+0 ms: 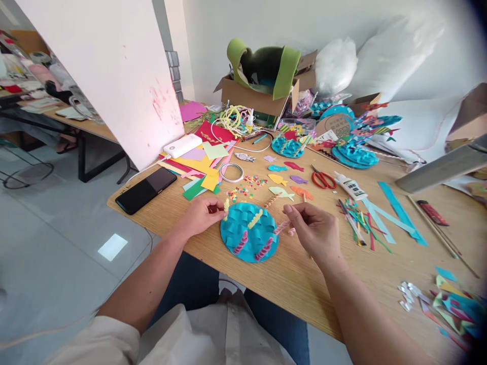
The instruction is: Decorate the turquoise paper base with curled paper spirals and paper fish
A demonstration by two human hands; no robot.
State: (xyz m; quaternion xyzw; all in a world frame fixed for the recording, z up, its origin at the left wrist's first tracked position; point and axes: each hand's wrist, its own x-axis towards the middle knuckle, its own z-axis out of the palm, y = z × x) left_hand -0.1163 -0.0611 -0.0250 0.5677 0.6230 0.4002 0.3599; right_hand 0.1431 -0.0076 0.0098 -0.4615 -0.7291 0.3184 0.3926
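A round blue woven paper piece lies near the table's front edge. On it stand two purple twisted pieces and a pale yellow one. At its upper left rim, my left hand pinches a yellow twisted piece. My right hand is to the right of the blue piece, its thumb and finger pressed together; what they hold, if anything, is too small to name. Pink twisted pieces and a tan one lie between that hand and the blue piece.
Paper fish, red scissors and a glue bottle lie behind. A black phone and coloured paper are at left. Paper strips and sticks lie at right. A cardboard box stands at the back.
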